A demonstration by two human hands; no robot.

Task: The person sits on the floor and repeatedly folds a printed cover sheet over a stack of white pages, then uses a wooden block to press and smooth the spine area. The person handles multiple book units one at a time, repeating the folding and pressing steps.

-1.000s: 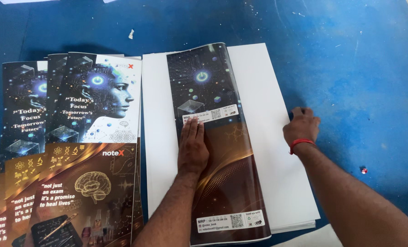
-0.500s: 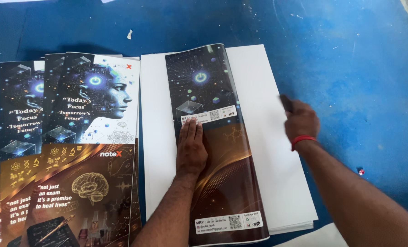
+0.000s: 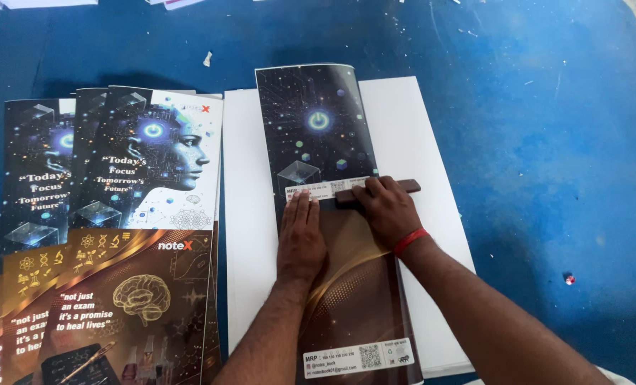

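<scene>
A folded glossy cover sheet (image 3: 318, 121), dark with a glowing blue symbol above and brown-gold swirls below, lies lengthwise on a stack of white paper (image 3: 403, 121). My left hand (image 3: 301, 239) presses flat on the sheet's middle, fingers together and pointing away from me. My right hand (image 3: 387, 208), with a red band at the wrist, grips a dark brown flat stick (image 3: 403, 187) and holds it crosswise against the sheet's right edge, just beside a white label strip (image 3: 318, 190).
To the left, several printed covers (image 3: 154, 185) with a face profile and a brain drawing lie fanned on the blue surface (image 3: 546, 142). Paper scraps (image 3: 207, 58) lie at the back, and a small red bit (image 3: 568, 279) at the right.
My right hand moved left from the white stack's right side onto the cover sheet, and the brown stick now shows under it. The left hand has stayed pressed in place.
</scene>
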